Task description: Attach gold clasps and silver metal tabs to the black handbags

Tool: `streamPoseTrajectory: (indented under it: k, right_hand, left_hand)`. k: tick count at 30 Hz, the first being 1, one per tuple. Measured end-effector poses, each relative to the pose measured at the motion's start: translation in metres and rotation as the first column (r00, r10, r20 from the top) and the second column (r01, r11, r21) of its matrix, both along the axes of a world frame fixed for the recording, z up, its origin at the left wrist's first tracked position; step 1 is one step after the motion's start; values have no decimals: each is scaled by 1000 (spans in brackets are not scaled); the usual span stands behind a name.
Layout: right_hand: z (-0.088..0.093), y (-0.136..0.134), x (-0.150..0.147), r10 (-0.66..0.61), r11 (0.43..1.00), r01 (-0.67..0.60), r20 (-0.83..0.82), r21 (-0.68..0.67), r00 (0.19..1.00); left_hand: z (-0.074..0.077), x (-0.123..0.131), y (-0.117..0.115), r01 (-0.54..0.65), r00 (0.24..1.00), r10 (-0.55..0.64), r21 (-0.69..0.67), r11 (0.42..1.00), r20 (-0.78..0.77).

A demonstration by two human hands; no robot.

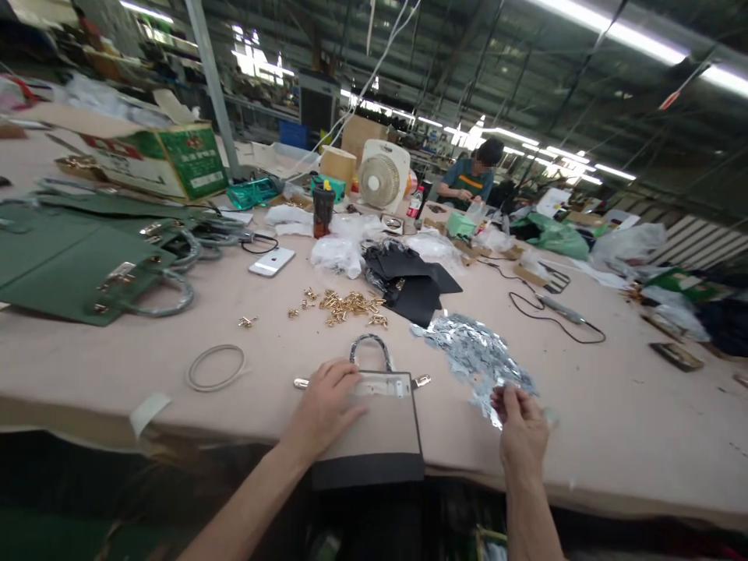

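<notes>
My left hand (327, 405) lies flat on a grey-beige bag panel (386, 428), fingers stretched out. The panel has a dark lower band, a plastic-wrapped handle (372, 338) at its top and a shiny metal clasp (421, 381) at the upper right. At the near edge of a pile of small silvery flat pieces (476, 351), my right hand (523, 425) is closed in a pinch; what its fingertips hold is hidden. Gold-coloured metal fittings (349, 307) lie in a heap beyond the bag panel.
Green bags (75, 257) lie at the left near a phone (272, 262) and a coiled cord (216, 368). Black pieces (409, 280), a cup (322, 209) and a fan (382, 175) stand farther back. A corded tool (559, 308) lies right; a person (471, 175) sits across.
</notes>
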State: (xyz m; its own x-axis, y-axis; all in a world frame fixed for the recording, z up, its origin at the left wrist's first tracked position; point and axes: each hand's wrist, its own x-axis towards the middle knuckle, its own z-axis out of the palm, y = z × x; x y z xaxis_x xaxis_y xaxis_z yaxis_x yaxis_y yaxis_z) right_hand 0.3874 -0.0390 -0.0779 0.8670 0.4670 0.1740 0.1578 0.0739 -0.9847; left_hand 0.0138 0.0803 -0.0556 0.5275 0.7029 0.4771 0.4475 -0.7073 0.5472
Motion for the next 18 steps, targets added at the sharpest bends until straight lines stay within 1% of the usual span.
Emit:
streamPoseTrajectory:
  k: [3,5,7,10,12,13,16,18]
  right_hand:
    - [20,13,-41,191,981,-189,41,-44,981]
    - [36,22,-71,343,937,-338,44,-91,938]
    - [51,32,-103,495,864,-488,33,-127,868]
    - [67,52,-149,685,721,-671,33,-172,728]
    - [71,66,-173,759,643,-731,69,-229,647]
    - [71,72,-183,783,616,-742,97,-264,615]
    - [64,87,-202,827,558,-747,161,-361,539]
    - [57,94,-207,837,542,-737,176,-404,519]
  left_hand:
    - [-7,-15,2,-17,998,18,-18,1000,54]
    - [-12,-26,5,-31,997,34,-50,998,75]
    - [-16,-32,9,-28,996,34,-85,996,81]
    - [-20,-35,13,3,997,5,-112,994,73]
    - [-20,-33,14,26,998,-19,-105,994,63]
    - [-20,-32,14,29,998,-24,-93,995,59]
    - [-20,-30,14,16,999,-15,-29,999,51]
    - [-20,-30,15,4,999,-4,-7,1000,48]
